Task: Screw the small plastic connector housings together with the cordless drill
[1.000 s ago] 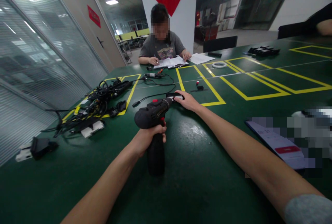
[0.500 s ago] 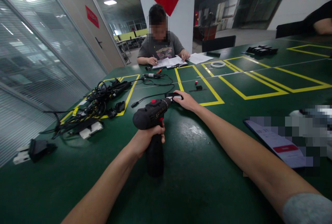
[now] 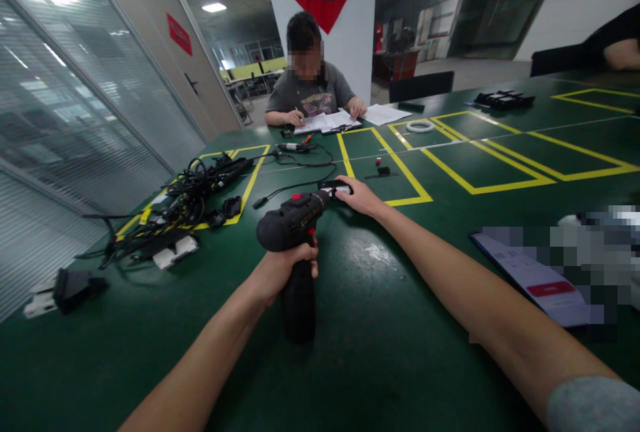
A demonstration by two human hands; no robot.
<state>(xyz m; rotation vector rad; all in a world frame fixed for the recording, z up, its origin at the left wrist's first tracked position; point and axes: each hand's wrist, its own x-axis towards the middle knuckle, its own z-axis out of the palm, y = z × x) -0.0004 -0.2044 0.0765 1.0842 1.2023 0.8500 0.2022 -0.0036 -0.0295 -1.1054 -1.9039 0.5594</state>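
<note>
Drill (image 3: 283, 227), green table (image 3: 370, 339), yellow tape (image 3: 515, 187), pillar (image 3: 353, 52)

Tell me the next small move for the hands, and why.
I'd suggest bracing the small black-and-white part firmly with the right hand: the left hand grips the drill, whose front end points at that part; contact is hard to tell.

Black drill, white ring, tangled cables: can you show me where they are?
Black drill (image 3: 287, 223), head view: on the motor housing.
White ring (image 3: 420, 130), head view: on its near rim.
Tangled cables (image 3: 201, 191), head view: middle of the heap.
</note>
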